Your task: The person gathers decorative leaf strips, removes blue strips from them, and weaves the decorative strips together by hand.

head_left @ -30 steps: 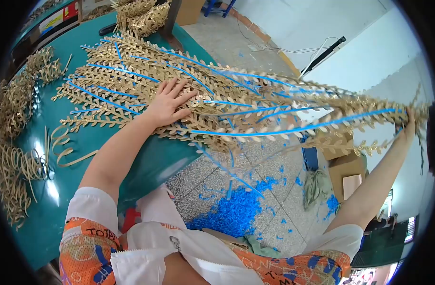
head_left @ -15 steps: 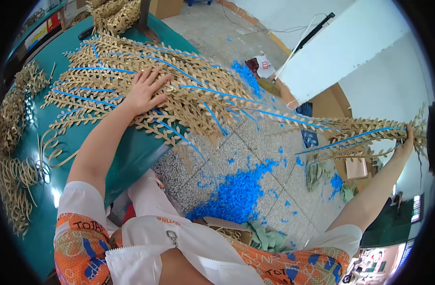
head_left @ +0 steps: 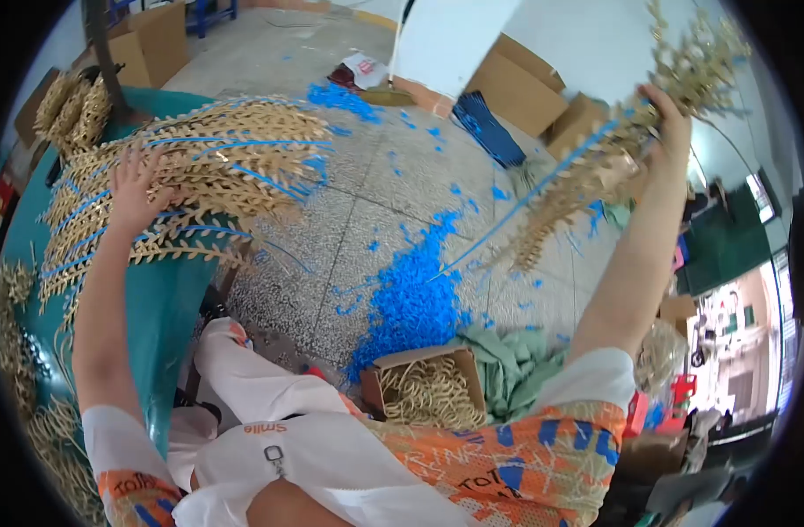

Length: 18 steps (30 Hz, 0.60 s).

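A broad layer of gold leaf strands (head_left: 252, 167) with blue strips among them lies on the green table (head_left: 169, 307) and hangs over its right edge. My left hand (head_left: 138, 191) rests flat on these strands, fingers spread. At the upper right my right hand (head_left: 670, 119) is closed around a separate bunch of gold leaf strands (head_left: 586, 171), held up in the air. A long blue strip runs down from that bunch toward the floor.
Blue scraps (head_left: 411, 299) are heaped on the floor. Near my legs stands a cardboard box (head_left: 375, 386) of curled gold strips, beside green cloth (head_left: 507, 369). Larger cartons (head_left: 516, 83) stand by the wall. More gold strands (head_left: 72, 110) lie at the table's far end.
The bunch in my right hand has come away from the layer on the table and moved up. My left hand stays on the layer. The view has turned to the right.
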Motion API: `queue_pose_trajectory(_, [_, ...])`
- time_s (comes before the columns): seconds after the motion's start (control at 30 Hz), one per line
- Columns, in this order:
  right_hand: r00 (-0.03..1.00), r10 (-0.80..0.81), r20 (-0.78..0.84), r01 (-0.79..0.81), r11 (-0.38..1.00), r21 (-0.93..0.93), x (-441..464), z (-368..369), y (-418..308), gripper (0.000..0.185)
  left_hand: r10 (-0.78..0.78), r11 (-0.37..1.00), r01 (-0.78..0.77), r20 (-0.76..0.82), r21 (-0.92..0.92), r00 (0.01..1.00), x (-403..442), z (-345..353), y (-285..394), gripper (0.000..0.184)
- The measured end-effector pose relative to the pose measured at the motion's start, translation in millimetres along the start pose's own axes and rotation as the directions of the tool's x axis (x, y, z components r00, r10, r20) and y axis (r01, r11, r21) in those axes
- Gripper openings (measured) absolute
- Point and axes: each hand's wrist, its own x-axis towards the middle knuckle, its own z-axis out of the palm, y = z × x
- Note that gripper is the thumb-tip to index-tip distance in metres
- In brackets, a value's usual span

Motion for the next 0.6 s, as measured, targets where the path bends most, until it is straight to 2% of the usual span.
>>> queue_pose_trajectory(0.03, [1.000,0.018,0.019,-0.019,0.999,0.046,-21,8,-3,0.022,-0.020,0.999,0.020,0.013,0.035,1.000,-5,-8,6,0.058])
queue_pose_trajectory(0.07, [0.998,0.030,0.049,-0.034,0.994,0.101,-40,19,-8,0.021,0.052,0.999,-0.053,-0.150,-0.006,0.987,-9,-6,2,0.058])
queue_pose_trajectory(0.13, [0.997,0.043,0.064,-0.050,0.993,0.104,-69,27,-16,0.020,0.101,0.993,-0.112,-0.298,-0.019,0.949,-26,-18,3,0.057])
queue_pose_trajectory(0.23, [0.983,0.073,0.166,-0.109,0.971,0.213,-93,26,-14,0.020,0.170,0.966,-0.224,-0.335,-0.131,0.927,-50,-50,34,0.054])
queue_pose_trajectory(0.27, [0.974,0.120,0.190,-0.166,0.954,0.249,-96,23,-12,0.020,0.170,0.940,-0.256,-0.339,-0.227,0.925,-59,-61,45,0.049])
queue_pose_trajectory(0.33, [0.958,0.164,0.234,-0.228,0.933,0.279,-111,20,-11,0.019,0.152,0.906,-0.268,-0.339,-0.327,0.928,-83,-78,67,0.044])
queue_pose_trajectory(0.43, [0.951,0.288,0.113,-0.310,0.878,0.364,-130,32,-8,0.015,0.184,0.837,-0.309,-0.299,-0.452,0.936,-118,-95,88,0.038])
queue_pose_trajectory(0.5, [0.944,0.316,0.092,-0.325,0.850,0.414,-148,44,-10,0.013,0.140,0.774,-0.233,-0.199,-0.589,0.970,-140,-105,97,0.035])
queue_pose_trajectory(0.53, [0.948,0.312,0.060,-0.307,0.851,0.426,-158,53,-14,0.013,0.114,0.785,-0.208,-0.194,-0.583,0.974,-148,-112,100,0.035])
queue_pose_trajectory(0.6, [0.955,0.296,0.024,-0.277,0.858,0.433,-185,78,-26,0.017,0.088,0.677,-0.099,-0.054,-0.729,0.995,-165,-125,106,0.040])
